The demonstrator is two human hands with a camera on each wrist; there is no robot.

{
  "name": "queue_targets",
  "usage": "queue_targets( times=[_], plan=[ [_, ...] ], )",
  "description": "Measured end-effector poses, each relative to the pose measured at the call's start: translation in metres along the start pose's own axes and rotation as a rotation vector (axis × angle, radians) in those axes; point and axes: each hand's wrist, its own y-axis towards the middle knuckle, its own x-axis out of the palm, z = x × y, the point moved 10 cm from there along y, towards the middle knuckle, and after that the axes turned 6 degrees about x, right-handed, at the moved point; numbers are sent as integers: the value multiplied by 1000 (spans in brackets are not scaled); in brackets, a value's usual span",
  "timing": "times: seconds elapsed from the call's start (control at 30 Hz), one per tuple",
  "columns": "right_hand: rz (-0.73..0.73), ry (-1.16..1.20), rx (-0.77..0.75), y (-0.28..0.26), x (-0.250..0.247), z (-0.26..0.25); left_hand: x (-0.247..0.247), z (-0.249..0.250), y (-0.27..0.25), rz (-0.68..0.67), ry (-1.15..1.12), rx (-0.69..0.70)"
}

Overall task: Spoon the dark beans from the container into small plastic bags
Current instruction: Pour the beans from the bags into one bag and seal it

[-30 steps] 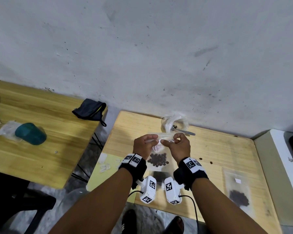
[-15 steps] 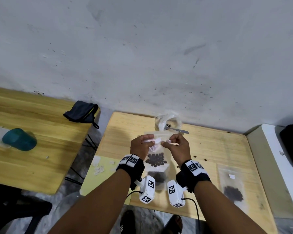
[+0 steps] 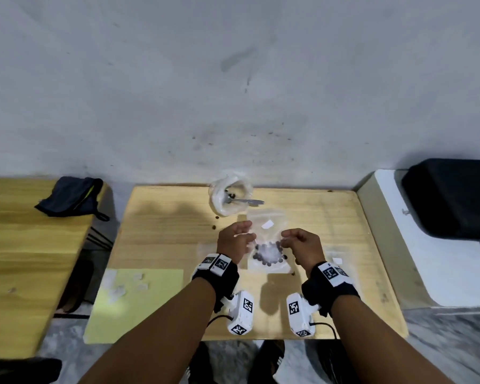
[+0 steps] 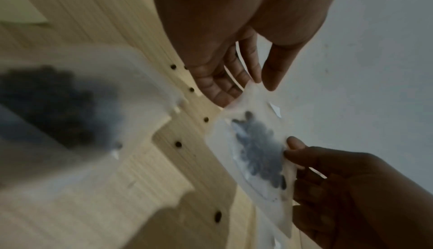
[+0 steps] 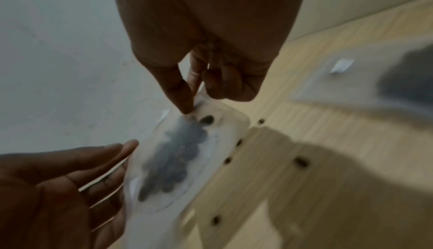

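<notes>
A small clear plastic bag (image 3: 266, 246) with dark beans (image 3: 269, 252) inside hangs between my hands above the wooden table (image 3: 164, 231). My left hand (image 3: 234, 241) holds its left edge between the thumb and nearly straight fingers (image 4: 222, 90). My right hand (image 3: 302, 243) pinches the other edge with thumb and forefinger (image 5: 180, 93). In the wrist views the bag (image 4: 257, 151) (image 5: 178, 160) lies tilted, its beans bunched in the middle. The white container (image 3: 229, 195) with a metal spoon (image 3: 247, 201) in it stands at the table's far edge.
Another filled bag (image 5: 386, 79) lies on the table to my right. Loose beans (image 3: 214, 227) are scattered over the wood. A yellow-green sheet (image 3: 139, 300) lies at the front left. A dark pouch (image 3: 70, 196) sits on the left table, a black case (image 3: 452, 198) at the right.
My hands were close together pinching the bag's top. They have moved apart and lower, and the bag now hangs tilted between them, one hand at each side.
</notes>
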Motion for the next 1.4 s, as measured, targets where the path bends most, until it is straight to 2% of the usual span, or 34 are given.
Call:
queue_targets(
  times=[0.2, 0.33, 0.5, 0.63, 0.73, 0.8, 0.97, 1.07, 1.17, 1.23, 1.3, 1.4],
  plan=[
    [124, -260, 110, 18, -87, 52, 100, -55, -18, -283, 67, -267],
    [170, -372, 168, 21, -131, 87, 153, -89, -34, -362, 52, -405],
    [192, -442, 187, 21, -153, 113, 181, -109, -48, -374, 120, -439],
    [181, -528, 182, 19, -153, 121, 180, -111, -50, -404, 150, -434],
    [283, -523, 78, 11, -150, 102, 160, -100, -45, -354, 116, -379],
    [288, -442, 1, 8, -138, 88, 140, -87, -39, -308, 125, -303],
    [20, -430, -95, 7, -51, 66, 57, -66, -31, -96, 111, -189],
    [-131, -460, -154, -2, 12, 54, -12, -56, -32, 88, 149, -129],
    [-296, -491, -150, -17, 68, 50, -78, -53, -37, 284, 233, -70],
    [-347, -520, -112, -22, 95, 52, -113, -55, -42, 376, 297, -57],
    [-360, -548, -66, -24, 112, 54, -134, -62, -45, 402, 358, -109],
    [-367, -632, -26, -25, 136, 57, -143, -74, -45, 322, 396, -177]
  ],
)
